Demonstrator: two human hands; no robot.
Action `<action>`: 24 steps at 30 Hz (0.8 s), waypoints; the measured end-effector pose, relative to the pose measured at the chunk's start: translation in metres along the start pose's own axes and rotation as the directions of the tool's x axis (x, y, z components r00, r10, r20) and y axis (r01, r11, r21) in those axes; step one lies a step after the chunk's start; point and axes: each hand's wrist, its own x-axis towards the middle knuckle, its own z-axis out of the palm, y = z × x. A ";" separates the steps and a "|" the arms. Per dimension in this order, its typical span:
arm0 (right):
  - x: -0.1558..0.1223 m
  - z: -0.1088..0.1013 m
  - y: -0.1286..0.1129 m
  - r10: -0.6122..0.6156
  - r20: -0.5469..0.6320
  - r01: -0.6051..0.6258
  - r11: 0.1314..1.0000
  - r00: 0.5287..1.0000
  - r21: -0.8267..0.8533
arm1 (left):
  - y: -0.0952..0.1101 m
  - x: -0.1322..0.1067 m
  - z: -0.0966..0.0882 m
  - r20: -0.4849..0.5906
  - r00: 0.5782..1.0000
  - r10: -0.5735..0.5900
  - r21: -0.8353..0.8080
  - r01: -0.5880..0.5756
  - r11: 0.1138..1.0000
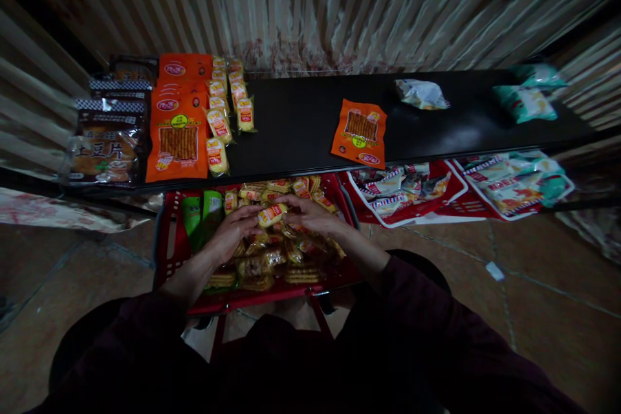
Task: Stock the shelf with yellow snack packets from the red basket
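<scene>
Both hands are down in a red shopping basket (167, 252) full of small yellow snack packets. My left hand (231, 233) and my right hand (310, 213) meet over the pile and pinch one small yellow packet with a red label (272, 214) between their fingertips. Green packets (201, 213) stand at the basket's left end. Above the basket runs a black shelf (301, 116) with a row of the same yellow packets (219, 124) laid out at its left.
Orange snack bags (177, 142) and dark brown bags (109, 149) are stacked at the shelf's left. One orange bag (359, 132) lies mid-shelf, a crumpled white bag (421, 94) and green bags (526, 102) to the right. Red baskets of packets (451, 197) stand below, on a tiled floor.
</scene>
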 end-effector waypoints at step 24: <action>-0.004 0.031 0.013 0.208 0.168 -0.247 0.931 0.964 0.269 | -0.010 0.012 -0.003 -0.246 0.969 0.021 -0.194 -0.071 0.978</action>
